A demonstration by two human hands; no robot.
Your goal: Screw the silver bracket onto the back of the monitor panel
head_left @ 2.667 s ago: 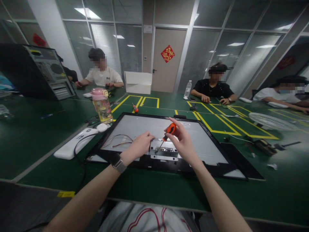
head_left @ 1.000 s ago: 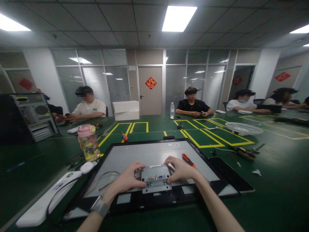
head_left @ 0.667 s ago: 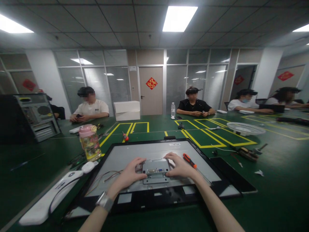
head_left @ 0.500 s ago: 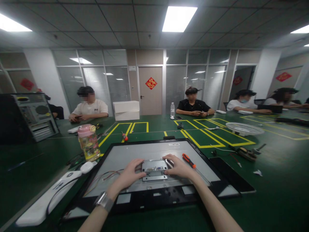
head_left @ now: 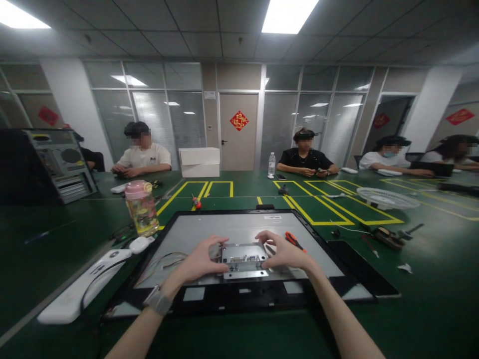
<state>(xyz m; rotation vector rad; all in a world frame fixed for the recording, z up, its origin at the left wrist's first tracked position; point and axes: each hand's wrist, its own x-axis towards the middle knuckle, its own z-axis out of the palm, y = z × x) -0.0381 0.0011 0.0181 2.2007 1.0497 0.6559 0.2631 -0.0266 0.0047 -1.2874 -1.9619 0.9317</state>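
Note:
A silver metal housing with a row of ports [head_left: 245,251] rests on or just above the grey back of a display panel [head_left: 232,224] framed in black. My left hand [head_left: 200,262] grips its left side, thumb at the near corner and fingers along the far edge. On the opposite side, my right hand [head_left: 286,253] curls round the housing with thumb and fingers at its edge. To the right of that hand, an orange-and-black screwdriver [head_left: 294,240] lies on the panel, its shaft partly hidden. Thin wires [head_left: 160,260] run across the panel's left part.
Left of the panel are a white power strip [head_left: 88,286], a pink-lidded bottle [head_left: 142,209] and an open computer case [head_left: 60,167]. A dark flat slab [head_left: 362,269] lies at right, with a tool [head_left: 389,237] beyond. Co-workers sit across the green table [head_left: 239,329].
The whole view has shifted slightly, so the scene sits a little higher and to the right. Both hands stay on the metal housing, with only slight finger movement.

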